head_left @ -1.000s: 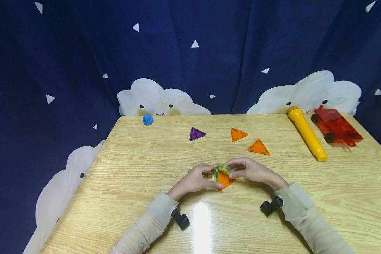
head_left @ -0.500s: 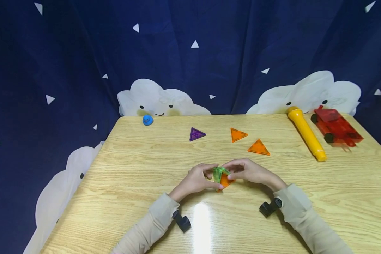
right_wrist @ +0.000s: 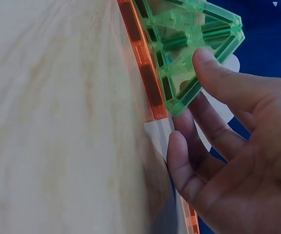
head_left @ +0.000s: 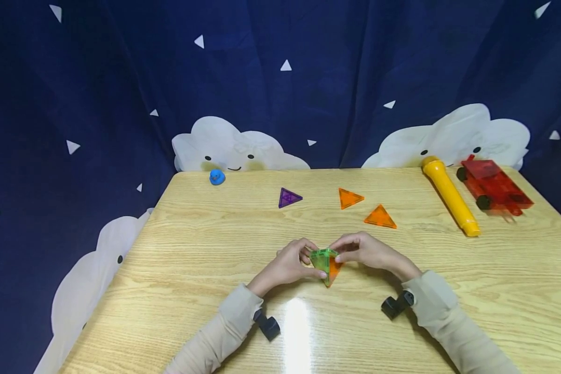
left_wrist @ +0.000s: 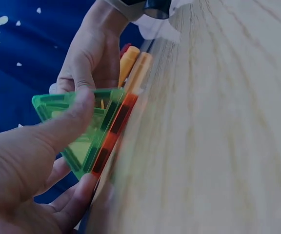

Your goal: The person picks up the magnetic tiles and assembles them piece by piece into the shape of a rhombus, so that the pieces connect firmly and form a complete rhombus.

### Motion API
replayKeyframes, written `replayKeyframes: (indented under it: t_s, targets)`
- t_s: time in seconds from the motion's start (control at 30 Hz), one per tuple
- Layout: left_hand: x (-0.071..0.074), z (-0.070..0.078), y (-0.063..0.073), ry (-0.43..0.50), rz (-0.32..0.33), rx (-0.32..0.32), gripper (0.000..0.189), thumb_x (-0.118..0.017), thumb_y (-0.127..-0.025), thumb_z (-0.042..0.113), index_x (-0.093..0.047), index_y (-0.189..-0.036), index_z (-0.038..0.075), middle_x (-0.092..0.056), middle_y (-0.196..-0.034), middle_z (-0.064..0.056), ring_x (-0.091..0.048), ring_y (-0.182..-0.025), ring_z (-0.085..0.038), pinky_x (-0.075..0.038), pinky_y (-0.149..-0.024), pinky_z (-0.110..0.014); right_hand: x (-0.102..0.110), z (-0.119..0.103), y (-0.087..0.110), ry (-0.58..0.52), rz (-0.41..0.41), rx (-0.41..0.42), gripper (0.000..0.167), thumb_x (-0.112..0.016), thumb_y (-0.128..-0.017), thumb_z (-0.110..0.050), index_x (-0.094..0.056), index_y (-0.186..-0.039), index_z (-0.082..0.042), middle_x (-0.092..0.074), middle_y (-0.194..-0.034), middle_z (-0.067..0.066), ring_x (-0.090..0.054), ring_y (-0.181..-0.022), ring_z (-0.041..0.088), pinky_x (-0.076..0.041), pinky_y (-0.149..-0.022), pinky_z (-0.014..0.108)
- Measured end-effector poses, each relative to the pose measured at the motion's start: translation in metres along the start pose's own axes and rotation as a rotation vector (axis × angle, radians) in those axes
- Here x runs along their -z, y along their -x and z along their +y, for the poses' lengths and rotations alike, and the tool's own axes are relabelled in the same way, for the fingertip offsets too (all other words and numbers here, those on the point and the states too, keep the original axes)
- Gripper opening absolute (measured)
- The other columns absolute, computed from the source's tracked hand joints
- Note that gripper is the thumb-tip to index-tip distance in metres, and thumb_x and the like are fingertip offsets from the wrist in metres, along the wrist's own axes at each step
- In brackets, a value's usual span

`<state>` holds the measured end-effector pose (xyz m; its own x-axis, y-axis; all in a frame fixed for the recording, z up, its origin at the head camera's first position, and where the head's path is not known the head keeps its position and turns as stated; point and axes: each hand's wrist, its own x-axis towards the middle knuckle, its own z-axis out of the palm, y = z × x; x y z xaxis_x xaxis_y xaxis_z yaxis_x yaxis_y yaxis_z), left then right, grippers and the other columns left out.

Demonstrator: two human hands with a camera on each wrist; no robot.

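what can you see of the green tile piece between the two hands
The green tile piece looks like clear plastic, made of triangular panels with thick rims and dark strips inside some edges. More than one panel shows, joined at an angle, though the exact count is hard to tell. It rises from an orange triangular tile, a lower edge running along that tile's edge. The thumb of the left hand lies across one face; the right hand grips the opposite side.

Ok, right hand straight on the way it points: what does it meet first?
The green tiles, which the right hand is touching; beyond them the left hand looks next in line, though depth is unclear.
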<state>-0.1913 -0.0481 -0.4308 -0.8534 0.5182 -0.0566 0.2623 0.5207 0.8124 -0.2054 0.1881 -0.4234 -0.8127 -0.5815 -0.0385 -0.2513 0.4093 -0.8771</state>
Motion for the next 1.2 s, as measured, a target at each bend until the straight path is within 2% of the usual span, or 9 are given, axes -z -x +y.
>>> replayKeyframes:
  t_s: [0.13,0.33,0.53,0.73,0.93,1.2]
  targets:
    - [0.001,0.000,0.001,0.021,-0.002,-0.012,0.042,-0.081,-0.077,0.023,-0.062,-0.111,0.008,-0.060,-0.099,-0.002,-0.055,-0.084,-0.012,-0.046,-0.076,-0.025,0.001,0.001,0.000,-0.001,-0.003,-0.005,0.024,-0.069,-0.087,-0.016,-0.071,-0.107,-0.003,-0.068,-0.100,0.006,-0.059,-0.092,0.016,-0.045,-0.083,0.026]
    - [0.003,-0.001,0.000,0.025,-0.009,-0.014,0.034,-0.078,-0.080,0.019,-0.063,-0.109,0.009,-0.060,-0.099,-0.001,-0.056,-0.085,-0.012,-0.047,-0.077,-0.026,0.003,0.003,0.000,-0.009,-0.004,-0.016,0.026,-0.070,-0.087,-0.018,-0.071,-0.107,-0.003,-0.068,-0.102,0.008,-0.060,-0.095,0.017,-0.046,-0.084,0.026]
    - [0.007,-0.004,-0.001,0.040,-0.038,-0.031,0.032,-0.076,-0.081,0.019,-0.063,-0.108,0.008,-0.061,-0.097,-0.001,-0.056,-0.083,-0.011,-0.047,-0.076,-0.025,0.003,0.004,0.000,-0.023,0.012,-0.029,0.025,-0.069,-0.087,-0.016,-0.071,-0.108,-0.002,-0.069,-0.105,0.010,-0.061,-0.097,0.017,-0.048,-0.084,0.024]
    - [0.014,-0.006,-0.001,0.027,-0.100,-0.044,0.030,-0.075,-0.083,0.016,-0.066,-0.110,0.007,-0.061,-0.094,-0.001,-0.054,-0.080,-0.010,-0.046,-0.074,-0.024,0.002,0.003,0.000,-0.020,0.009,0.006,0.022,-0.064,-0.091,-0.015,-0.071,-0.108,-0.003,-0.069,-0.107,0.010,-0.062,-0.098,0.013,-0.047,-0.086,0.023]
    - [0.019,-0.008,-0.002,0.021,-0.139,-0.034,0.032,-0.074,-0.084,0.017,-0.067,-0.113,0.006,-0.062,-0.092,0.000,-0.053,-0.078,-0.009,-0.045,-0.071,-0.023,0.001,0.003,-0.002,-0.008,0.020,0.004,0.019,-0.063,-0.092,-0.013,-0.072,-0.107,-0.004,-0.068,-0.105,0.009,-0.061,-0.098,0.015,-0.047,-0.086,0.024]
    - [0.022,-0.006,-0.002,0.009,-0.154,-0.009,0.034,-0.072,-0.085,0.016,-0.066,-0.116,0.005,-0.063,-0.094,0.000,-0.054,-0.081,-0.009,-0.046,-0.074,-0.024,0.000,0.003,0.000,0.008,0.027,-0.028,0.019,-0.062,-0.092,-0.014,-0.071,-0.106,-0.005,-0.067,-0.101,0.007,-0.059,-0.094,0.017,-0.047,-0.081,0.024]
